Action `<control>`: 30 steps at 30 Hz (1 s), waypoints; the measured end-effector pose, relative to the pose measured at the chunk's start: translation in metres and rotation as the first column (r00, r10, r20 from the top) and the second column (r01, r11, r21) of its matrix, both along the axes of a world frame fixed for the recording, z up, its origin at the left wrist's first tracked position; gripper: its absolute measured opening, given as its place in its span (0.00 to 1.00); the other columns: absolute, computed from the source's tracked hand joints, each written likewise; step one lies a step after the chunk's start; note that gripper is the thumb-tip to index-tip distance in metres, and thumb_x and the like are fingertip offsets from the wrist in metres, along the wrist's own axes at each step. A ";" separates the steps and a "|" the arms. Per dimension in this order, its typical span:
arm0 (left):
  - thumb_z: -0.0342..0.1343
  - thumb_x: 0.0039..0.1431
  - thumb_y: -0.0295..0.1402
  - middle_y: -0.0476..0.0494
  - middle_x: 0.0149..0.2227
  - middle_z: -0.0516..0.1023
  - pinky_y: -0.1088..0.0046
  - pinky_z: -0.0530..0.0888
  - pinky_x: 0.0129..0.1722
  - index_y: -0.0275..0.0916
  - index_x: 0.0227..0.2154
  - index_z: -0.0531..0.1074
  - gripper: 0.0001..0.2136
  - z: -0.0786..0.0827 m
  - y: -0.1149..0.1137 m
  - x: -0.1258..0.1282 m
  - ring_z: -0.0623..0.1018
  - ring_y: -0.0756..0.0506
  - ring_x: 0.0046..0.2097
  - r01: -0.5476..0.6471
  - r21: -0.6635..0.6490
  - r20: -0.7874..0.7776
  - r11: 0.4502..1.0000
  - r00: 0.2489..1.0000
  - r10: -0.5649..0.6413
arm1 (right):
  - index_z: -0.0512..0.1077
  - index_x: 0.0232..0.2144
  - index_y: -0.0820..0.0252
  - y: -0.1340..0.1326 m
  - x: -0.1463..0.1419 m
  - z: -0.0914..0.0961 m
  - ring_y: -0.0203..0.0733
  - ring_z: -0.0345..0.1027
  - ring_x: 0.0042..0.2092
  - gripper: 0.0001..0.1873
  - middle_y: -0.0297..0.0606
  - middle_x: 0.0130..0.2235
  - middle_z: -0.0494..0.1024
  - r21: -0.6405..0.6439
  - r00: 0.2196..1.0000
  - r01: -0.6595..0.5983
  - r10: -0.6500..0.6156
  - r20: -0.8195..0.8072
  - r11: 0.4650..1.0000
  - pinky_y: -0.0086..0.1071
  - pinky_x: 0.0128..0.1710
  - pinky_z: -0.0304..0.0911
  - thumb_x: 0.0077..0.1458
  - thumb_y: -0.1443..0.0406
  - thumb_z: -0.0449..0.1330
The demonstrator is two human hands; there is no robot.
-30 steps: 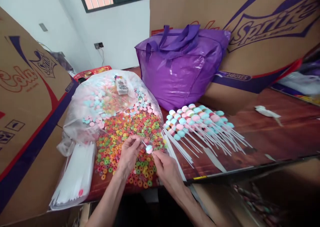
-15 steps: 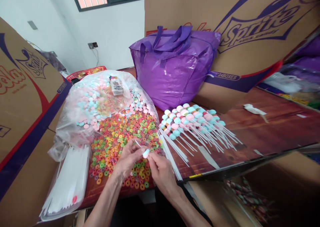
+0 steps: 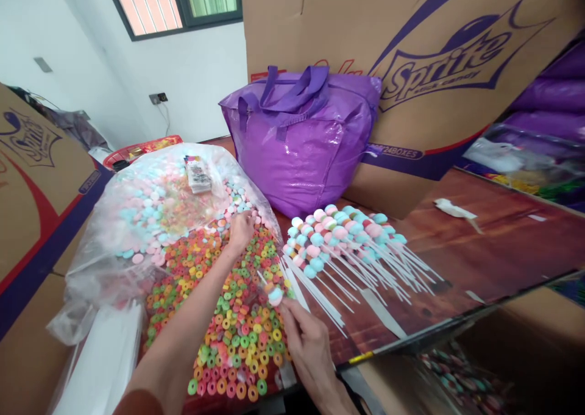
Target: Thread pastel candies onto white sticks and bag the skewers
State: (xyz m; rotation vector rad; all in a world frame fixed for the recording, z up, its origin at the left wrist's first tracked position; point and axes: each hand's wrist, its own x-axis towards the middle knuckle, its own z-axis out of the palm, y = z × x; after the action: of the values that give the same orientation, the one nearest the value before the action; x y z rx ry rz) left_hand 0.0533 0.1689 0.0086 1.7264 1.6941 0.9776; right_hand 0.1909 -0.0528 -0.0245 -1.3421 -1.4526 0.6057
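In my right hand [image 3: 307, 336], thumb and fingers pinch a white candy stick [image 3: 261, 276] threaded with an orange ring and a blue, white and pink candy piece [image 3: 275, 297]. My left hand [image 3: 241, 231] is stretched forward to the pink and blue candies [image 3: 227, 209] at the mouth of the clear bag. Its fingers are curled down, and what they pinch, if anything, is hidden. Loose coloured candy rings [image 3: 237, 342] spread under both arms. Right of them lies a stack of threaded candy sticks [image 3: 347, 238], their white ends toward me.
A clear plastic bag [image 3: 98, 220] of candies lies at left, with a pack of white sticks [image 3: 103, 360] before it. A purple bag [image 3: 301, 147] stands behind. Cardboard boxes [image 3: 411, 128] flank the table [image 3: 512, 232]. Finished-looking sticks [image 3: 466, 372] fill a box below right.
My left hand has left the stick and reached forward to the pink and blue candies. My right hand keeps the stick, now slightly lower and to the right. The view has shifted.
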 end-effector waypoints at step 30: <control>0.71 0.41 0.36 0.45 0.35 0.83 0.72 0.75 0.41 0.36 0.38 0.79 0.19 0.005 -0.127 -0.031 0.79 0.48 0.36 0.126 -0.136 0.680 0.983 0.734 0.000 | 0.79 0.41 0.61 0.008 -0.002 0.012 0.40 0.77 0.37 0.16 0.39 0.37 0.83 -0.014 0.991 -0.099 0.097 -0.094 0.995 0.25 0.40 0.70 0.65 0.62 0.52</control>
State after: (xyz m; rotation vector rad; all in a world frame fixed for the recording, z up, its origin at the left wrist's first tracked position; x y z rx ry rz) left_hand 0.0226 0.0417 0.0138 1.0913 1.1764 1.1978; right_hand 0.1886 -0.0451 -0.0121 -1.2462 -1.4465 0.7377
